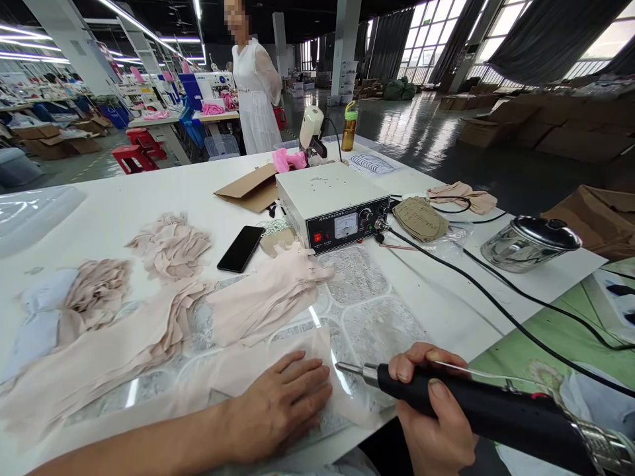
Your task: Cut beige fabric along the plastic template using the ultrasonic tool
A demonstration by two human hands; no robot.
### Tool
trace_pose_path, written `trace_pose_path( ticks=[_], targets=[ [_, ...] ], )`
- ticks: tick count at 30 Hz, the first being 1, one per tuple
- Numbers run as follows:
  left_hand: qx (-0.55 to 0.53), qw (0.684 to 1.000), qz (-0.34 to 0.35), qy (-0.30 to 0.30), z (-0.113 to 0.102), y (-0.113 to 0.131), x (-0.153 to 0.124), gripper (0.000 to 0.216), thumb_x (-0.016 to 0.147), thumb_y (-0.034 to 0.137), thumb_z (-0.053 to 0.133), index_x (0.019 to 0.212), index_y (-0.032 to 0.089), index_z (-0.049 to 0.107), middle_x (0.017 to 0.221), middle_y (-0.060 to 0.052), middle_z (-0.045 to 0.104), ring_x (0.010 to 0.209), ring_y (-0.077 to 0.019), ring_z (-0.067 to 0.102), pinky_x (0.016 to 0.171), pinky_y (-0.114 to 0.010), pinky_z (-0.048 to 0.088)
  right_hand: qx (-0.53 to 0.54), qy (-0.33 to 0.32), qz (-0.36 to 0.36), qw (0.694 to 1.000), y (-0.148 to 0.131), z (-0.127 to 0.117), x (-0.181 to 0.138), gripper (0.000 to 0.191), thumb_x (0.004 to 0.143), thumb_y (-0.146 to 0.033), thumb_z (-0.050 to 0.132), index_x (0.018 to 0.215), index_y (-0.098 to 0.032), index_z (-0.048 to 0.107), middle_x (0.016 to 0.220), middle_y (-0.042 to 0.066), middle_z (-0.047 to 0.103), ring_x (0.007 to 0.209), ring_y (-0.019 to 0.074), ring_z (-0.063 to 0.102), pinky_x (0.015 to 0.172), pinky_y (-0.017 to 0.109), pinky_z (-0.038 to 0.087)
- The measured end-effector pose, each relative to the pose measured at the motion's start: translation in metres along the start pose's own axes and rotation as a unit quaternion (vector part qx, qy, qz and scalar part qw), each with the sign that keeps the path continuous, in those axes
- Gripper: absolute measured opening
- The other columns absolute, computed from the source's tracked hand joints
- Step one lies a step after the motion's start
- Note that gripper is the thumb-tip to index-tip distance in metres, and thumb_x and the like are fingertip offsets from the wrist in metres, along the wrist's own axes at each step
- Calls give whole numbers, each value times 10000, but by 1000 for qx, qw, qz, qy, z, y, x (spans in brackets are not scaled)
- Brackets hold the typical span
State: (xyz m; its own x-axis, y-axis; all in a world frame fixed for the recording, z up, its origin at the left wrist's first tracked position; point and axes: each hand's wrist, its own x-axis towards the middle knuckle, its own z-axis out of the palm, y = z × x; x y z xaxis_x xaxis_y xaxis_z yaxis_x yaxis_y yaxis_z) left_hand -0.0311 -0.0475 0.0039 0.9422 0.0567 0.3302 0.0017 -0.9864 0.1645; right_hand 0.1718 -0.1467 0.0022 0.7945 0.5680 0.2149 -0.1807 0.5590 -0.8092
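Note:
My left hand point(282, 406) lies flat, fingers stretched out, on a pale pink piece of fabric point(233, 370). Beneath the fabric is a clear, shiny sheet over a grey patterned surface point(381, 324). In my right hand point(436, 410) is a black ultrasonic cutter handpiece point(476, 416), fingers and thumb wrapped round it. Its pointed metal tip point(347, 367) is over the right end of the fabric, just right of my left fingertips; whether it touches I cannot tell. More pale pink strips lie in a layered stack point(270, 291) beyond my left hand and in another stack point(124, 330) to the left.
A white control box point(332, 205) with a meter stands mid-table, its black cable point(476, 284) running right. Around it are a phone point(241, 248), cardboard point(251, 188), paper patterns point(421, 219), a lidded metal pot point(528, 244) and a bottle point(349, 129). A person point(255, 86) stands beyond the table.

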Motion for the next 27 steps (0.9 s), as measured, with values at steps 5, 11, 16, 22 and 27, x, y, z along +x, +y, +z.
trace_pose_path(
  ticks=[5,11,16,22,27],
  targets=[
    [-10,1000,-21,18,-2,-22,7,299,973,88,403,1231,105,552,1215,-168,654,1131,-236,611,975,-391,492,-17,32,-2,999,1,-2,4,125,799,-270,570,919,-248,600,818,-12,556,608,126,545,601,338,513],
    [-33,996,-79,-37,1,-49,37,235,988,88,438,1022,156,660,1063,-88,668,922,-185,634,845,-318,499,-126,36,27,991,4,-27,7,249,778,-406,670,955,-234,639,994,54,641,888,230,633,753,420,560],
    [-69,993,-42,-85,4,-61,57,82,932,141,608,898,178,673,981,-31,645,847,-148,625,788,-238,492,-237,18,147,960,-1,-69,-3,525,710,-462,773,1154,-213,649,1103,113,703,874,267,677,752,416,580],
    [-101,989,-45,-101,1,-62,56,113,926,107,569,853,167,630,962,-35,619,831,-147,621,783,-228,494,-284,-103,276,912,-13,-69,-18,459,692,-599,740,801,-154,766,684,106,709,536,219,613,547,361,553],
    [-133,986,-48,-89,-4,-57,51,134,943,107,535,866,163,630,958,-45,617,833,-146,619,778,-223,497,-288,-143,285,903,-3,-36,-36,472,721,-592,718,939,-179,786,619,57,666,470,154,553,497,298,508]
  ],
)
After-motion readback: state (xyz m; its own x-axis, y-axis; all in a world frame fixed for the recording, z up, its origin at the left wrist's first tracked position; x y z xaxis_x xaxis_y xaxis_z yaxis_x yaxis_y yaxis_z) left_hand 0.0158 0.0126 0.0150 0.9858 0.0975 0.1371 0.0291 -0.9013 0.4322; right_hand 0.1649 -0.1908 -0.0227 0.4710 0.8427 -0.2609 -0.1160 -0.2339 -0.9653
